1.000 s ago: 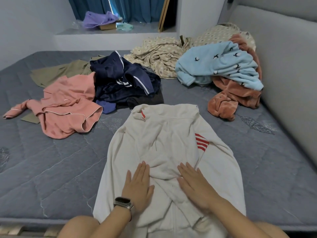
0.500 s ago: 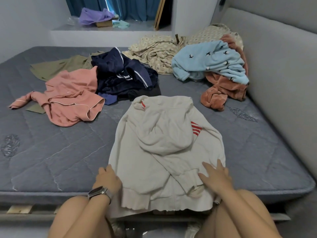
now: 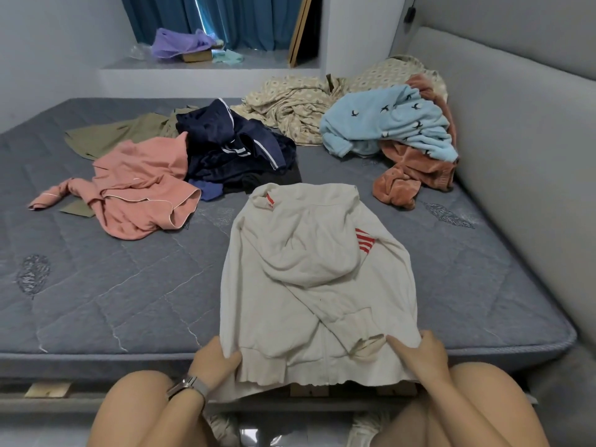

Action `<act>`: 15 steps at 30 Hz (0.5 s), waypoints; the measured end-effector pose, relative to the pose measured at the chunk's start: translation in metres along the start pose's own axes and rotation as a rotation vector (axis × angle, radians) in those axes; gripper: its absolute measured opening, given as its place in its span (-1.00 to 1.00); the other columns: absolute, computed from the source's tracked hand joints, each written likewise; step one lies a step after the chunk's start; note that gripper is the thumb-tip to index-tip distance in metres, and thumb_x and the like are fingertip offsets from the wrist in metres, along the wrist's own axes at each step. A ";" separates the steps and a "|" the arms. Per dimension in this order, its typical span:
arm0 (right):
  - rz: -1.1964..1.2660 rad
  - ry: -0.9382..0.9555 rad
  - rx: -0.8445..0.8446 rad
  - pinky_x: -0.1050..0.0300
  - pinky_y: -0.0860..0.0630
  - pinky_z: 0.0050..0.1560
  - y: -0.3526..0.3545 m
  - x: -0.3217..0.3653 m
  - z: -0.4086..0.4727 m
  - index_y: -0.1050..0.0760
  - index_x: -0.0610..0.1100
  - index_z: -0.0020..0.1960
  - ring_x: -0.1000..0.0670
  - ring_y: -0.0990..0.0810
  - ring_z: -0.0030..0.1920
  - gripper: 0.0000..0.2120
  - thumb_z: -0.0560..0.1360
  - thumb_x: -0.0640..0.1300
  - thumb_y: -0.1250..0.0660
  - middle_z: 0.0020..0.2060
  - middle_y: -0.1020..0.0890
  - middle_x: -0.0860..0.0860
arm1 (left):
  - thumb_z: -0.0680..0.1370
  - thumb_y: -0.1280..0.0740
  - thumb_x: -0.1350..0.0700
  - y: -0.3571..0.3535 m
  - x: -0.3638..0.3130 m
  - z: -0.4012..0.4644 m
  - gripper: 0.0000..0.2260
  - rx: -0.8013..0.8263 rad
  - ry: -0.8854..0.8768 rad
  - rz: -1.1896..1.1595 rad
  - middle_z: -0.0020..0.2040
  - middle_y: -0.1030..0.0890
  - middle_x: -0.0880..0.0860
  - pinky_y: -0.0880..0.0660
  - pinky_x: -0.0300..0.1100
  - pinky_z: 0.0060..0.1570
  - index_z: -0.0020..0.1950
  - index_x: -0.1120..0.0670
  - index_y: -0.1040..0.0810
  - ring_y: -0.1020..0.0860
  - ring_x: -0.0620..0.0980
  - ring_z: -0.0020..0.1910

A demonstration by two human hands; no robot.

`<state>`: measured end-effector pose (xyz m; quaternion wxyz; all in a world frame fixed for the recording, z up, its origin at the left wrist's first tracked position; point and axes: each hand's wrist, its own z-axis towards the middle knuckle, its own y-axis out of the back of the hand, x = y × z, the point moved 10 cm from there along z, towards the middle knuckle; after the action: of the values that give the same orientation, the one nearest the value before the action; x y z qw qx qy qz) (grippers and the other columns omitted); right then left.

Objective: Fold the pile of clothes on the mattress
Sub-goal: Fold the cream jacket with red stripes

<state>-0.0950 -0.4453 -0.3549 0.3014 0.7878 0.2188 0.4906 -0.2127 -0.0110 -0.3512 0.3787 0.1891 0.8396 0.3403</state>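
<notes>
One cream hoodie [image 3: 309,279], collar pointing away, lengthwise; left hand [image 3: 214,362] and right hand [image 3: 422,356] each grip its hem.

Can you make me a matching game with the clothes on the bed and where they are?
Things:
1. cream hoodie
2. pink top
3. light blue fleece
4. purple cloth

Places:
A. on the window ledge, in front of the curtain
B. held at its hem by both hands
C. lying on a rust-orange garment
D. left of the navy clothes

Pairs: 1-B, 2-D, 3-C, 4-A
</notes>
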 end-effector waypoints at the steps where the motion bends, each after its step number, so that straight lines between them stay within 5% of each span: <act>1: 0.044 -0.020 -0.009 0.01 -0.44 0.04 0.001 -0.007 -0.004 -0.45 -0.29 0.20 -0.24 -0.49 0.16 -0.40 0.35 0.05 -0.54 0.13 -0.53 -0.27 | 0.26 -0.27 -0.20 -0.003 0.004 -0.003 -0.48 0.008 0.008 -0.093 0.02 -0.60 0.09 -0.45 -0.13 -0.02 0.08 0.11 -0.47 -0.56 0.11 0.08; 6: 0.426 -0.119 0.071 0.04 -0.51 -0.10 -0.011 -0.031 -0.024 -0.36 -0.09 0.30 -0.13 -0.54 0.05 -0.48 0.42 -0.08 -0.50 0.15 -0.54 -0.13 | 0.05 -0.46 -0.17 -0.008 0.029 -0.009 -0.32 -0.023 0.091 -0.483 0.01 -0.63 0.07 -0.51 -0.03 0.05 0.10 0.12 -0.51 -0.58 0.06 0.02; 11: 0.667 -0.134 0.050 0.05 -0.55 -0.20 -0.002 -0.019 -0.031 -0.37 -0.10 0.26 -0.12 -0.56 0.02 -0.56 0.46 -0.15 -0.46 0.13 -0.54 -0.14 | 0.38 -0.53 0.24 -0.004 0.021 -0.028 -0.66 0.031 0.149 -0.878 -0.03 -0.68 0.20 -0.55 0.07 0.05 0.11 0.21 -0.56 -0.63 0.20 -0.01; 15: 0.758 -0.093 0.034 0.09 -0.52 -0.25 0.000 -0.004 -0.038 -0.34 -0.07 0.26 -0.13 -0.55 0.06 -0.59 0.50 -0.19 -0.41 0.15 -0.51 -0.13 | 0.34 -0.56 0.15 0.000 0.009 -0.036 -0.57 0.030 0.091 -0.894 -0.04 -0.68 0.17 -0.56 0.00 -0.05 0.14 0.21 -0.55 -0.63 0.17 -0.02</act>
<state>-0.1308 -0.4379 -0.3448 0.0951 0.8391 -0.0940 0.5274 -0.2460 -0.0215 -0.3384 0.4484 -0.2020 0.8596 0.1387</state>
